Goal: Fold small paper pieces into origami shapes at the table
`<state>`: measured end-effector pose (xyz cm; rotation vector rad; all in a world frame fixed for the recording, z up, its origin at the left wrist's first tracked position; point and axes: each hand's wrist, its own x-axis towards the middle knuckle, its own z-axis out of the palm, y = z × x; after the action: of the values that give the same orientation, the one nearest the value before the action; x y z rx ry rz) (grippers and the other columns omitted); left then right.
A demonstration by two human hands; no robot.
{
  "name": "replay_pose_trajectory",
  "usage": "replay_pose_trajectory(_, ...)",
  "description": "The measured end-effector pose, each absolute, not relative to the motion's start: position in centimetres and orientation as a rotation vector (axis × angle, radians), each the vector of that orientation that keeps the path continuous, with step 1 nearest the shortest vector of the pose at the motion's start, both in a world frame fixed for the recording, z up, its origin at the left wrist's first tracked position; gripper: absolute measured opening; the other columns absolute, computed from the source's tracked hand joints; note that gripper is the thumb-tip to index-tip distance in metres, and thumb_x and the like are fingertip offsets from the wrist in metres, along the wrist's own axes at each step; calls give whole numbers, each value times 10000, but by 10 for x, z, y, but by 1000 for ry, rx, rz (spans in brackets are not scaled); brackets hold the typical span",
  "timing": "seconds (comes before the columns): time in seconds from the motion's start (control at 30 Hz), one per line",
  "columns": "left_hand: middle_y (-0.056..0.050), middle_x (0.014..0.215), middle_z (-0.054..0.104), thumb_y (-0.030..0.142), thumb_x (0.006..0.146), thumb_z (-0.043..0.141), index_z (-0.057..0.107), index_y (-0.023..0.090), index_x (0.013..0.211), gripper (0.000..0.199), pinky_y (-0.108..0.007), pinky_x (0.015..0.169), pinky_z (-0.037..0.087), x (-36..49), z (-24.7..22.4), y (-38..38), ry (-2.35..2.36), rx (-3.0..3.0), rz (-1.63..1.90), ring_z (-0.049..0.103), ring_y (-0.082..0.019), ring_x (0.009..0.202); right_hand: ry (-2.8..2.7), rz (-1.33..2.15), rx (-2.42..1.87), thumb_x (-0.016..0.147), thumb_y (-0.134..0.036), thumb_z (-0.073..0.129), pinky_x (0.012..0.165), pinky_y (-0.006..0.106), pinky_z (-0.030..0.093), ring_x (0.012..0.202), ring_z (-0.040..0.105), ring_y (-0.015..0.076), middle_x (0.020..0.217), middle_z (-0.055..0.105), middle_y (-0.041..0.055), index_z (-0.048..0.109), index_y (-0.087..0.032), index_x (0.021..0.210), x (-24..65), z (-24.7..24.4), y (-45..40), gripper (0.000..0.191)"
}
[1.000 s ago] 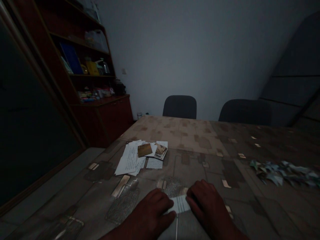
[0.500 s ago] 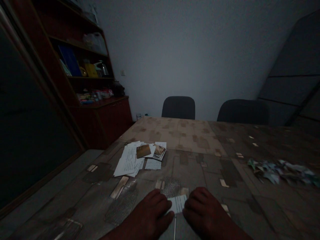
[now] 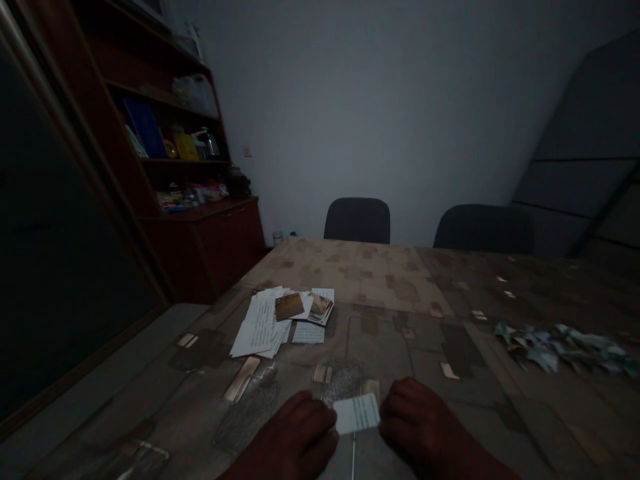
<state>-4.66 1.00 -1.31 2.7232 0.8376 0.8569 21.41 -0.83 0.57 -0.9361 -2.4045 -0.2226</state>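
Observation:
A small white piece of paper (image 3: 357,413) with lines of print lies between my two hands, low in the middle of the head view. My left hand (image 3: 306,430), fingers curled together, pinches the paper's left edge. At the opposite edge, the curled fingers of my right hand (image 3: 417,417) grip it as well; the thumb there is mostly hidden. Beyond my left hand rests a spread of printed sheets (image 3: 253,327), with a brown picture card (image 3: 289,306) and a small stack of pictures (image 3: 320,308) on top.
A heap of crumpled paper scraps (image 3: 560,347) lies on the patterned tablecloth (image 3: 380,267) to the right. Two dark chairs, one a grey chair (image 3: 357,219), stand at the far edge. A red-brown cabinet (image 3: 225,233) with loaded shelves is at the left wall.
My hands have drawn slightly apart, with the right moving a little rightward. More of the paper's surface shows between them. The view has shifted slightly.

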Motion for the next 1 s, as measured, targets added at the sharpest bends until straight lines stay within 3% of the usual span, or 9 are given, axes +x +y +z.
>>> replay_pose_trajectory(0.1, -38, 950, 725, 241, 1038, 335, 573, 220, 1135, 258, -356, 925, 509, -45, -17, 10, 790, 2798, 938, 657, -180, 835, -2382, -61, -913, 944, -68, 376, 632, 320, 384, 670, 540, 184, 709, 640, 37, 589, -202, 763, 214, 0, -9, 310)
replay_pose_trajectory(0.23, -45, 921, 723, 163, 1050, 276, 583, 188, 1037, 308, -355, 910, 494, -43, -9, 10, 695, 2950, 1058, 648, -168, 802, -2136, 202, -1165, 902, -54, 456, 772, 369, 426, 854, 579, 222, 912, 656, 52, 564, -209, 1052, 200, -5, -12, 241)
replay_pose_trajectory(0.37, -70, 933, 691, 158, 1024, 362, 584, 150, 968, 229, -318, 758, 506, -41, -2, 12, 587, 2997, 853, 604, -186, 797, -2046, 218, -1308, 770, -70, 652, 859, 422, 410, 946, 568, 260, 1034, 630, 45, 519, -243, 1187, 183, -12, -14, 471)
replay_pose_trajectory(0.47, -65, 881, 653, 171, 1000, 445, 583, 149, 1048, 147, -300, 677, 483, -40, -8, 13, 630, 3022, 814, 573, -193, 780, -2031, 252, -1361, 691, -36, 671, 881, 438, 394, 968, 561, 272, 1057, 619, 39, 514, -260, 1182, 180, -15, -13, 562)
replay_pose_trajectory(0.7, -68, 881, 640, 199, 1022, 397, 547, 186, 1151, 198, -291, 653, 485, -40, -17, 15, 564, 2996, 1017, 565, -185, 761, -2000, 449, -1500, 698, -61, 626, 897, 437, 395, 1044, 542, 289, 1119, 605, 55, 551, -255, 1128, 186, -10, -10, 478)
replay_pose_trajectory(1.0, -117, 1084, 667, 194, 1012, 395, 487, 230, 1284, 290, -354, 856, 511, -61, -13, 19, 410, 2885, 1045, 644, -212, 946, -2011, 524, -1564, 704, -86, 612, 886, 437, 406, 1063, 554, 295, 1095, 621, 60, 641, -245, 1025, 199, -2, 0, 359)
